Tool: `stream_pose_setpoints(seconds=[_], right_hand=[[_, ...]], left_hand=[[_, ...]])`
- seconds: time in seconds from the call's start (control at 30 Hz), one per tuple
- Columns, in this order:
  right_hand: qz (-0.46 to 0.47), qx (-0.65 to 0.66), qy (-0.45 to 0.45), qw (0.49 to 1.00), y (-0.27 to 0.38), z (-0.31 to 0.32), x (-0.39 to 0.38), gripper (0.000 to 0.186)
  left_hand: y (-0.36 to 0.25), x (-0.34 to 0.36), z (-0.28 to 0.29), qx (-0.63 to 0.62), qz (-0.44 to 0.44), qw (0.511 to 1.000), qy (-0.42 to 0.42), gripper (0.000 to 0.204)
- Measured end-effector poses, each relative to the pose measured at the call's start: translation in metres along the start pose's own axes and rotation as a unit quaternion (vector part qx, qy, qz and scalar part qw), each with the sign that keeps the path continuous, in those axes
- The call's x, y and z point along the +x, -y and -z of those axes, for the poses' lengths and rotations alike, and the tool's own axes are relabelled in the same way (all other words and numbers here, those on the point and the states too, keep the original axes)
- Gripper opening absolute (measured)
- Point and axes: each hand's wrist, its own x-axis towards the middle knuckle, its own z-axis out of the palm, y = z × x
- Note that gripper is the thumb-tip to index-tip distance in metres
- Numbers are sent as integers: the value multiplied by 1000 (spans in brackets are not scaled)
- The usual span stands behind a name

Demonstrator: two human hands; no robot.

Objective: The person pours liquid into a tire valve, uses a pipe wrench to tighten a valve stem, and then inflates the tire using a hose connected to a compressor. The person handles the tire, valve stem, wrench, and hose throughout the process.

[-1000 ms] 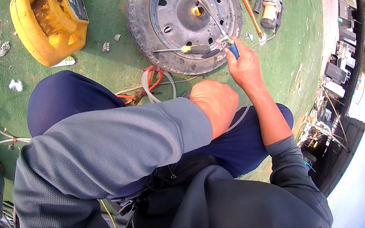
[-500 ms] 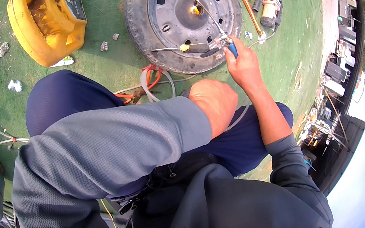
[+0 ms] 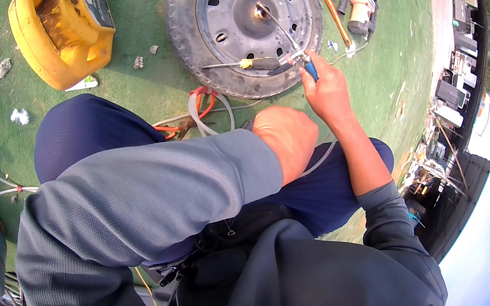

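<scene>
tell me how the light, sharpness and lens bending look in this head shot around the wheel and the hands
Head view: soft daylight, with little shadow beside the wheel and yellow jerrycan; strong fisheye bending inside a black rim, the horizon curling down the right edge; right hand on the blue-handled tool reads sharp, as does the left hand; sky lower right is washed out.

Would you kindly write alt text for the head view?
A person's right hand holds a blue-handled tool at a wheel lying on green ground, while the left hand rests fisted by the knee. A yellow jerrycan lies nearby.
</scene>
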Motion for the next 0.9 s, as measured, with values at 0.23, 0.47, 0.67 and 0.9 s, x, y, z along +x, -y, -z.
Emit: stream_pose_setpoints(seconds=[0.23,0.47,0.67,0.9], right_hand=[[47,-42,-3,998,-4,0,-4,41],[61,-100,14,993,-3,2,-10,47],[63,-124,14,990,-1,2,-12,49],[71,-143,39,986,1,4,-13,49]], left_hand=[[-2,0,-1,-5,11,1000,7,15],[-2,1,-2,-4,12,1000,0,15],[-1,4,-5,-7,11,1000,22,15],[-1,3,-4,-7,16,1000,26,16]])
